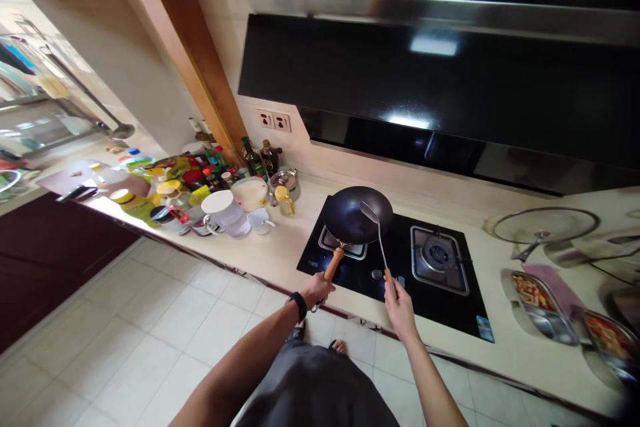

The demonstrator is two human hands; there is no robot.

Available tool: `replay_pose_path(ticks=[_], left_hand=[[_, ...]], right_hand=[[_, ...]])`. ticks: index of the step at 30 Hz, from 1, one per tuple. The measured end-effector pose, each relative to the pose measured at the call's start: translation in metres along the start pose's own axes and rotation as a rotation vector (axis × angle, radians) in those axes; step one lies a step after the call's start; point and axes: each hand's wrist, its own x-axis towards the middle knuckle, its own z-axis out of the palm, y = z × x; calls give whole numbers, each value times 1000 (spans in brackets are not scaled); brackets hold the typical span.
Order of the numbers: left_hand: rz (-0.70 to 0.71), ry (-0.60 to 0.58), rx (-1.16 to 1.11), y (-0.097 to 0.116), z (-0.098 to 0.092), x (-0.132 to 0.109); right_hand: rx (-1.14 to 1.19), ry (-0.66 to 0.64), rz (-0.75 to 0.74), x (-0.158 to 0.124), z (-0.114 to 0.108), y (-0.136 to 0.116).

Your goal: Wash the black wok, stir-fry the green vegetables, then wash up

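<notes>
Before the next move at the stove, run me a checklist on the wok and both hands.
Left hand gripping wok handle: ok.
Wok above left burner: ok.
Right hand holding spatula: ok.
Spatula blade inside wok: ok.
Left burner flame: cannot tell, the wok hides it.
Right burner unlit: ok, no flame shows.

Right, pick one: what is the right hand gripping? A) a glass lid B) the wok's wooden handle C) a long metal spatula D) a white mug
C. The right hand grips the wooden end of a metal spatula, its blade inside the wok; the left hand has the wooden handle.
</notes>
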Motion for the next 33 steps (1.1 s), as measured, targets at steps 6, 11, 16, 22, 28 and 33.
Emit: replay_pose_path(ticks=[6,11,16,22,28,33], left_hand=[[11,-104,-134,-4,-3,-10],[15,-143,-181,0,-5,-14],[38,-111,-152,3,-1,-16],[8,43,-20,-1,14,-13],[33,189,123,4,21,-5],[8,182,143,14,15,2]], right_hand=[[-136,28,-51,-2,-18,-17],[-156,37,-60,-2,-20,-17],[-172,6,-87,-3,-20,-18],[-210,8,-128,-4,-20,-19],[-216,3,-72,4,-10,1],[-247,-47,-63,14,3,18]])
